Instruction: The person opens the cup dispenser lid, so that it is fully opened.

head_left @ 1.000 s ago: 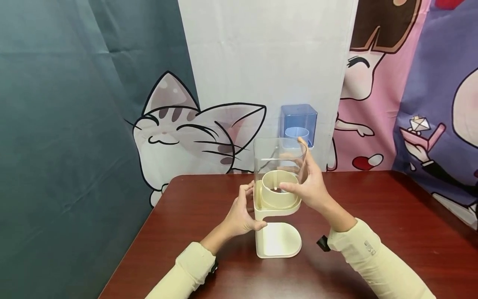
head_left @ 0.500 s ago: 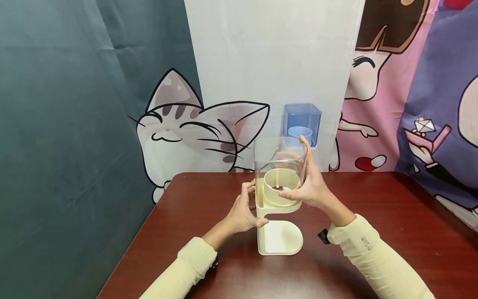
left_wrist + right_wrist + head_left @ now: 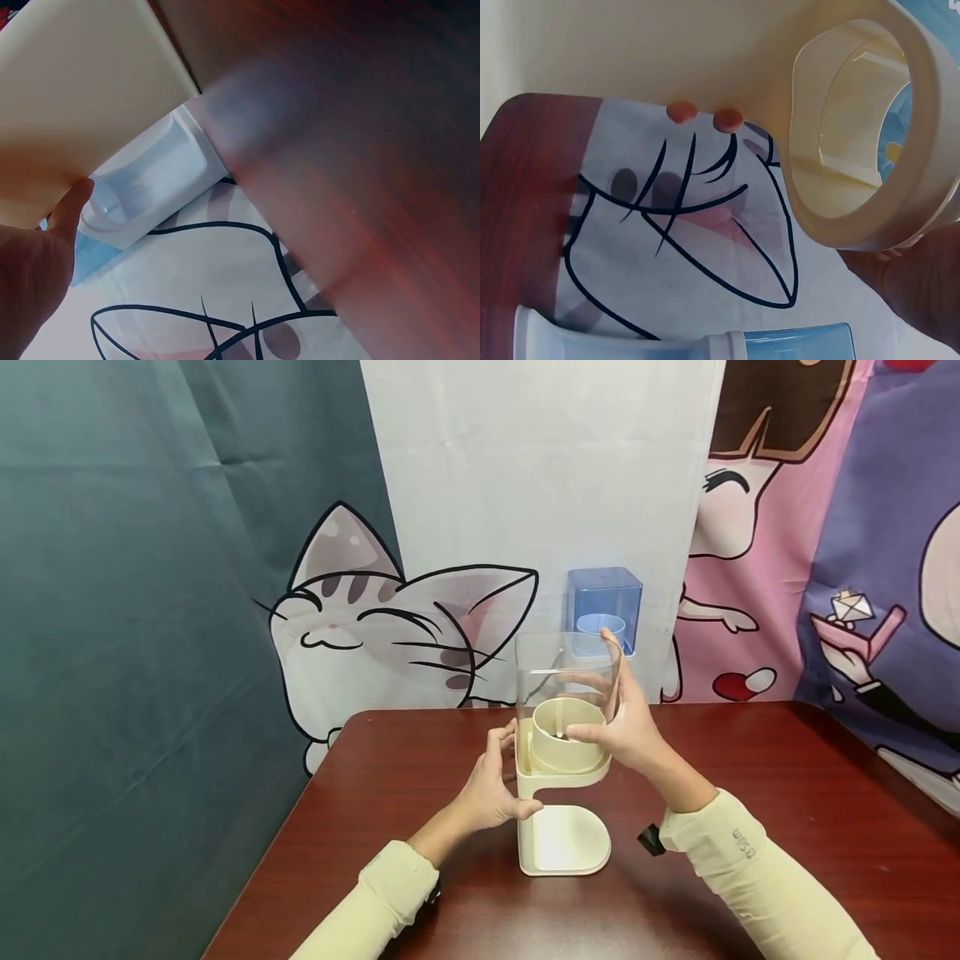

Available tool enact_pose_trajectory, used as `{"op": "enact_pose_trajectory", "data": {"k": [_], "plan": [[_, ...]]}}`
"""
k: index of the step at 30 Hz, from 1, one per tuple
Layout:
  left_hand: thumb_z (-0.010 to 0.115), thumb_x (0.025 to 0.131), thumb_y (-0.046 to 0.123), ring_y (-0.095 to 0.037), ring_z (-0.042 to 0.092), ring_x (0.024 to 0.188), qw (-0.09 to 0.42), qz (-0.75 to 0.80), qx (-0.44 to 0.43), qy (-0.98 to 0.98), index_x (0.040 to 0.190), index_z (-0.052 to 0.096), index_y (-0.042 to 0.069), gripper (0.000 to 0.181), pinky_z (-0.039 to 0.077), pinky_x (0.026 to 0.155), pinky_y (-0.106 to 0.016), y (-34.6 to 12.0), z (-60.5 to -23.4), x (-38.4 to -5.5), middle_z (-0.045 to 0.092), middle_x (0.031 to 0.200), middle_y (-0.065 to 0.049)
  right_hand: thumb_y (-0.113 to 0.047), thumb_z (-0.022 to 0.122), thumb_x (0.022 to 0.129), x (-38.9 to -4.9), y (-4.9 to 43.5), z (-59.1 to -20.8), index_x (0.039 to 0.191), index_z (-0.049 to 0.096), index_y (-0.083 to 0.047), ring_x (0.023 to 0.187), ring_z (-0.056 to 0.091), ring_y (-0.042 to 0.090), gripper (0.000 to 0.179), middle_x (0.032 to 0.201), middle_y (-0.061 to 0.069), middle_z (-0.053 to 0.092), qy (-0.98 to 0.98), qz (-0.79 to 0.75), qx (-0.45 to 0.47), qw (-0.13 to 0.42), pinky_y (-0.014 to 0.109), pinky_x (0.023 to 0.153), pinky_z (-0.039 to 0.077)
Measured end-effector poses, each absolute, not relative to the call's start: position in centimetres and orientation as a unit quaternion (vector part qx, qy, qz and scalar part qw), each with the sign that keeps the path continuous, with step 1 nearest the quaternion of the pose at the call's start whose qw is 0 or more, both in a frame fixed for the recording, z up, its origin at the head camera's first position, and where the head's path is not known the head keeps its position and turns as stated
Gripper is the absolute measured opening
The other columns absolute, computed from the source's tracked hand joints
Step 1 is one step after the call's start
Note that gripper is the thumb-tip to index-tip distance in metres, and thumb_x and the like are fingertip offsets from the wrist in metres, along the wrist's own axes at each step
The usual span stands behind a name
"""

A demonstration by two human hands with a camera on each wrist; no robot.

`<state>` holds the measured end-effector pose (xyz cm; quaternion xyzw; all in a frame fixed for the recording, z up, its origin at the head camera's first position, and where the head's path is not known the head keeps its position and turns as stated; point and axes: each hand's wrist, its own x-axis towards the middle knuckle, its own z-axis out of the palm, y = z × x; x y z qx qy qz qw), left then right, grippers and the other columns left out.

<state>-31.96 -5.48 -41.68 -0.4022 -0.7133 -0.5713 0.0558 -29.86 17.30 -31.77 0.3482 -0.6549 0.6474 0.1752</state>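
A cream dispenser stand (image 3: 527, 839) stands upright on the table in the head view, with a rounded base plate at its foot. On its upper shelf sits a round cream collar (image 3: 567, 752) within a clear plastic container (image 3: 534, 652). My left hand (image 3: 486, 793) grips the stand's back column from the left, thumb along its front edge. Around the container's right side my right hand (image 3: 628, 727) keeps hold, forefinger up at the rim and thumb in front of the collar. In the right wrist view the collar's open ring (image 3: 840, 187) shows close up.
Behind the stand is a similar dispenser with a blue see-through top (image 3: 604, 589); its white base (image 3: 150, 180) shows in the left wrist view. Printed cloth (image 3: 465, 468) hangs behind the dark red table (image 3: 420, 743).
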Motion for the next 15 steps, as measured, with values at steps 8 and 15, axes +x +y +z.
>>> {"op": "enact_pose_trajectory", "data": {"k": [8, 15], "plan": [[0.088, 0.060, 0.005, -0.034, 0.053, 0.126, 0.059, -0.566, -0.402, -0.717, 0.141, 0.024, 0.008, 0.103, 0.051, 0.093, -0.042, -6.09, -41.49, -31.85, 0.031, 0.155, -0.022, -0.010, 0.091, 0.068, -29.75, 16.70, -32.06, 0.159, 0.009, -0.020, 0.109, 0.065, 0.030, 0.124, 0.130, 0.027, 0.054, -0.610, 0.669, 0.386, 0.178, 0.033, 0.091, 0.053], [0.087, 0.061, 0.011, -0.032, 0.052, 0.128, 0.057, -0.560, -0.400, -0.724, 0.141, 0.022, 0.007, 0.103, 0.051, 0.094, -0.041, -5.78, -41.89, -31.74, 0.027, 0.158, -0.021, 0.014, 0.085, 0.059, -29.37, 17.00, -32.26, 0.159, 0.011, -0.018, 0.109, 0.064, 0.035, 0.129, 0.129, 0.027, 0.053, -0.611, 0.657, 0.398, 0.191, 0.035, 0.089, 0.055]]}}
